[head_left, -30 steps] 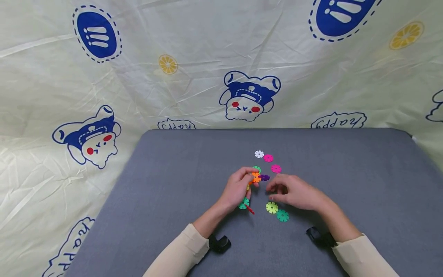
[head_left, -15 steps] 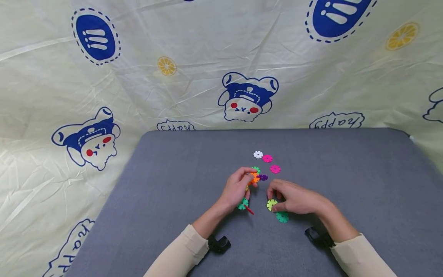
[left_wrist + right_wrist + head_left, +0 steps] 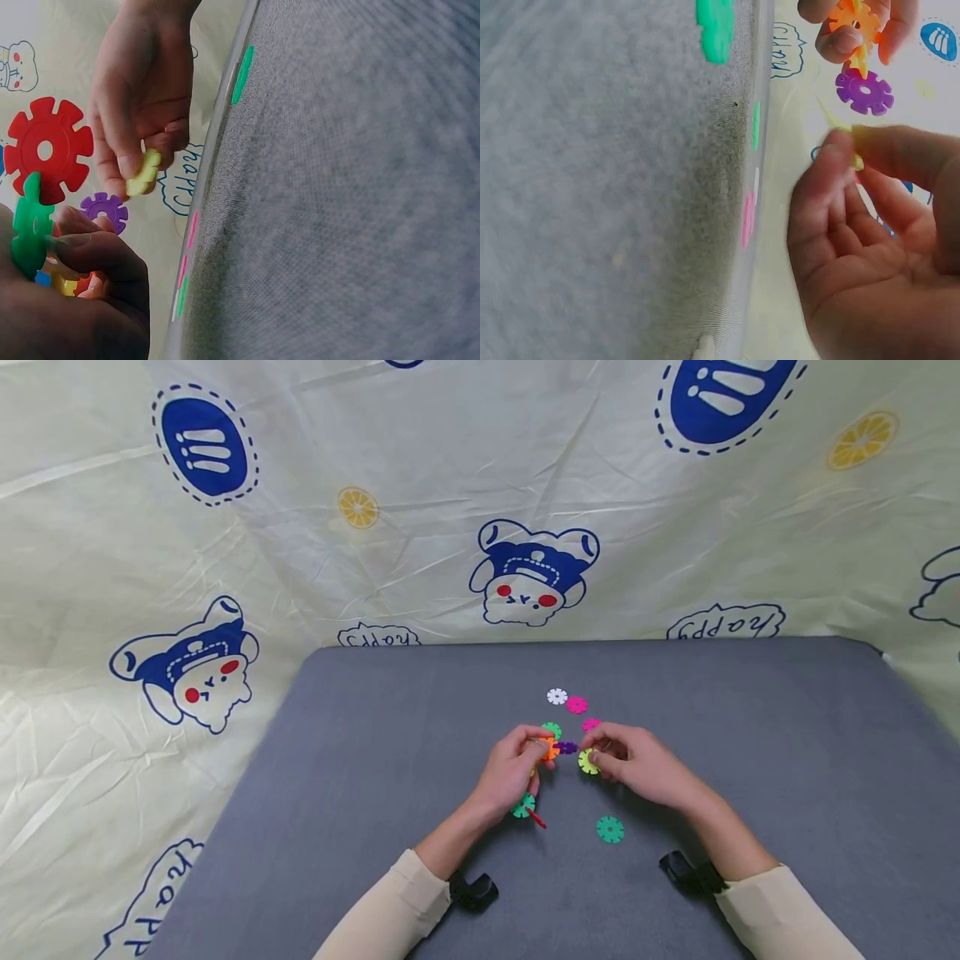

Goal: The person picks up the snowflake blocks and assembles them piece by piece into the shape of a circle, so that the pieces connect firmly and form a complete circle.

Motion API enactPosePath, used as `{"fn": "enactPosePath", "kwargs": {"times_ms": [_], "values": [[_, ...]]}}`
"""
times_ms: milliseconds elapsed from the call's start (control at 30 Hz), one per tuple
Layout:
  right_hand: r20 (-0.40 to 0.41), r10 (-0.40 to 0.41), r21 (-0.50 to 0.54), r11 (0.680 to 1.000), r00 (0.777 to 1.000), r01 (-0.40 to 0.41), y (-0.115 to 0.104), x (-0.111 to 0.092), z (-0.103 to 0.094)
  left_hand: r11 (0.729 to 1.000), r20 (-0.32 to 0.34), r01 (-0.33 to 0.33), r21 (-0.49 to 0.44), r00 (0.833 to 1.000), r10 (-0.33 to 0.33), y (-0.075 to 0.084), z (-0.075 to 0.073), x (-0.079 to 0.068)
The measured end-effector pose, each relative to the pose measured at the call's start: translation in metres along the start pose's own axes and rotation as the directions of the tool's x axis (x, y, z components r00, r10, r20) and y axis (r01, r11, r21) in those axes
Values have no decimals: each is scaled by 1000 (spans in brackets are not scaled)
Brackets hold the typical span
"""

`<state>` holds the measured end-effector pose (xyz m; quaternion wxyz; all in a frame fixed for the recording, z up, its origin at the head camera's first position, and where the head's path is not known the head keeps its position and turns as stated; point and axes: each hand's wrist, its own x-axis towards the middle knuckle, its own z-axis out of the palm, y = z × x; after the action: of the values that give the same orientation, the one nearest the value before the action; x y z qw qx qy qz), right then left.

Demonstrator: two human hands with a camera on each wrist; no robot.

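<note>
My left hand (image 3: 510,770) grips a chain of joined notched plastic discs. An orange disc (image 3: 855,22) shows between its fingers, and a purple disc (image 3: 865,91) sticks out toward the other hand. At the near end of the chain are a green disc (image 3: 32,229) and a red disc (image 3: 49,148). My right hand (image 3: 645,767) pinches a yellow-green disc (image 3: 588,762) between thumb and fingers, close to the purple disc; a small gap seems to lie between them. Part of the chain is hidden behind the left fingers.
On the grey table (image 3: 390,760) lie a white disc (image 3: 557,696), a pink disc (image 3: 577,704), and a second pink disc (image 3: 591,725) partly covered by the right hand. A light green disc (image 3: 552,730) lies beyond the left fingers. Nearer is a teal disc (image 3: 610,829).
My right hand reached down to the yellow-green disc beside the teal one, took hold of it and lifted it up toward the purple disc. The left hand stayed nearly still with the chain.
</note>
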<state>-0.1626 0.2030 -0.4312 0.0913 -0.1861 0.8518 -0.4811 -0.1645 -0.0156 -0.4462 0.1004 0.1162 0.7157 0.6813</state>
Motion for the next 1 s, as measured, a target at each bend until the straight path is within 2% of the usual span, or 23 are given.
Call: {"fn": "enactPosePath", "kwargs": {"times_ms": [100,233,1000], "values": [[-66,25,87,996,997,-20,-2,0,-1,1000,3,5,-2,1000,-5,0,0,0],[-90,61,177,983,994,-45,-4,0,-2,1000,6,5,0,1000,-5,0,0,1],[-110,115,283,956,987,-79,-3,2,-2,1000,22,24,3,999,-24,1,-3,0]]}}
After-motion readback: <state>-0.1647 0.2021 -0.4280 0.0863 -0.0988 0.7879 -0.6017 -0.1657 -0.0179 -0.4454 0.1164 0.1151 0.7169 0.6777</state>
